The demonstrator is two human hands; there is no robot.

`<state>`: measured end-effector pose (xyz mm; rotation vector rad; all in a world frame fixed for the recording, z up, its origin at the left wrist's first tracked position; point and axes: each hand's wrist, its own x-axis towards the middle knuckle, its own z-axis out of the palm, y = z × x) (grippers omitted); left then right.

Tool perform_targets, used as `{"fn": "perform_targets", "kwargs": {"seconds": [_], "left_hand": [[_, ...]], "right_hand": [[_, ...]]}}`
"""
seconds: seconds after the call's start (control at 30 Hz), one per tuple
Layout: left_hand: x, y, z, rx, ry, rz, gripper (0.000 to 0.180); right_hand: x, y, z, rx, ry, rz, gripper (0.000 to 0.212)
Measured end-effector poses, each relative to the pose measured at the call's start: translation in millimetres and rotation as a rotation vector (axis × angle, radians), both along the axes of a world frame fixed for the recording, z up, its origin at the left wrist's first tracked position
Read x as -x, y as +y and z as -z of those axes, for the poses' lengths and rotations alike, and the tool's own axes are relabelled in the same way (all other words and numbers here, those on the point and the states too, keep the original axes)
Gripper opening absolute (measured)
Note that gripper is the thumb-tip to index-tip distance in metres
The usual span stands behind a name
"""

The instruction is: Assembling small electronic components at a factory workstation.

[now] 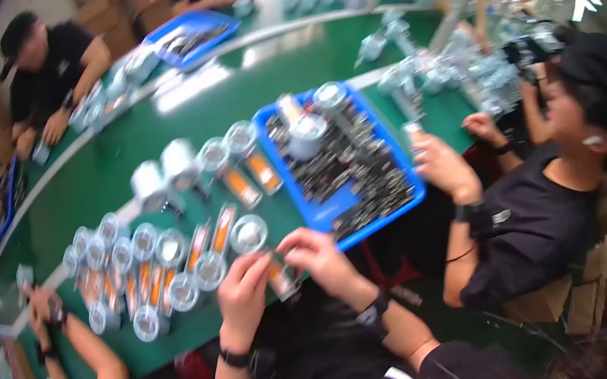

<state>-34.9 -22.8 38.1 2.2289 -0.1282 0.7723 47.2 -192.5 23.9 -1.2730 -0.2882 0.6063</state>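
Note:
My left hand (242, 289) and my right hand (321, 260) meet at the table's near edge, fingertips pinched close together. What they pinch is too small and blurred to make out. Just below the fingertips is a clear-and-orange handle-like part (283, 283); I cannot tell whether a hand holds it. A pale blue round-headed unit (248, 233) lies right beyond my left hand. To its left are several similar units (140, 257) with orange strips, lying in rows. Close beyond my right hand is a blue tray (408, 208) full of small dark metallic parts (362, 155).
More pale units (150, 184) stand beyond the rows on the green table (105, 154). A co-worker (538, 198) sits at right, and another's hands (46, 306) work at left. People work across the table near a second blue tray (191, 35).

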Motion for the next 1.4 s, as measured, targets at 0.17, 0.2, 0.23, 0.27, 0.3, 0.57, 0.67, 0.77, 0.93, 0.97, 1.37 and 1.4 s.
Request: {"fn": "perform_targets", "kwargs": {"seconds": [0.17, 0.2, 0.23, 0.27, 0.3, 0.57, 0.67, 0.77, 0.93, 0.97, 1.37, 1.4], "left_hand": [[14, -6, 28, 0.251, 0.139, -0.093, 0.025], [17, -9, 33, 0.451, 0.185, -0.122, 0.025], [20, -9, 36, 0.654, 0.225, -0.15, 0.026], [22, -8, 38, 0.649, 0.228, -0.164, 0.026], [23, -6, 41, 0.641, 0.202, -0.151, 0.026], [25, -1, 35, 0.212, 0.071, -0.095, 0.027], [26, -4, 32, 0.18, 0.075, -0.122, 0.027], [22, 4, 29, -0.057, -0.011, -0.071, 0.029], [12, 7, 18, -0.105, -0.06, -0.036, 0.032], [9, 6, 18, -0.072, -0.047, -0.013, 0.032], [-1, 3, 15, -0.063, 0.006, 0.061, 0.02], [-1, 4, 15, -0.067, 0.016, 0.064, 0.02]], "right_hand": [[7, 0, 18, -0.09, 0.089, 0.023, 0.027], [9, -1, 18, -0.068, 0.1, 0.044, 0.029], [10, 0, 18, -0.073, 0.11, 0.03, 0.029], [10, 1, 19, -0.079, 0.116, 0.018, 0.029], [10, 3, 19, -0.084, 0.121, 0.008, 0.029], [9, 1, 15, -0.067, 0.132, 0.014, 0.025], [10, 3, 15, -0.085, 0.142, 0.021, 0.025], [12, 4, 15, -0.137, 0.166, 0.027, 0.026], [19, 6, 17, -0.169, 0.094, 0.066, 0.025], [21, 7, 16, -0.182, 0.104, 0.081, 0.025], [26, 6, 18, 0.175, -0.561, 0.155, 0.023], [25, 7, 18, 0.214, -0.62, 0.155, 0.023]]}}
